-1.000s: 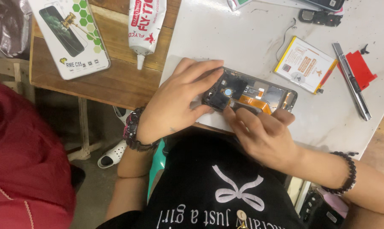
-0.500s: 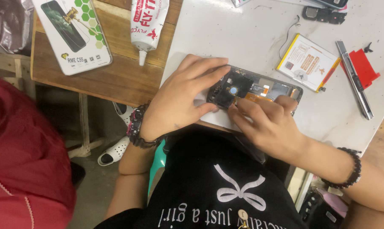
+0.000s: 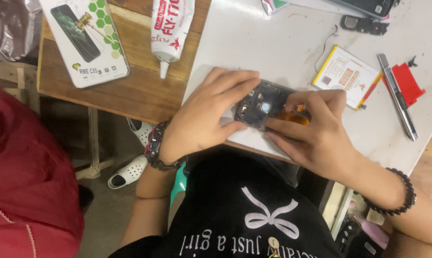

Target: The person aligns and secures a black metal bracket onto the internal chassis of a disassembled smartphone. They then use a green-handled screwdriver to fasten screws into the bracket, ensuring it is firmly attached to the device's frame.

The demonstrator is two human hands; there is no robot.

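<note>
I see both hands wrapped around an opened phone (image 3: 263, 106) with its back off. My left hand (image 3: 204, 119) pinches it, fingers on the top edge and thumb on the near edge, so it is closed on the phone. My right hand (image 3: 316, 134) covers the other end, fingers pressed down on the orange part inside, and it grips the phone too. The phone lies on the white table top (image 3: 254, 43), close to the near edge, right in front of my body.

Just past my right hand lies a flat yellow and white battery (image 3: 346, 76). Beside that is a long grey tool (image 3: 397, 98) and a red plastic piece (image 3: 409, 83). To the left, on the brown wooden table (image 3: 134, 91), lie a white glue tube (image 3: 170, 26) and a phone screen box (image 3: 84, 38).
</note>
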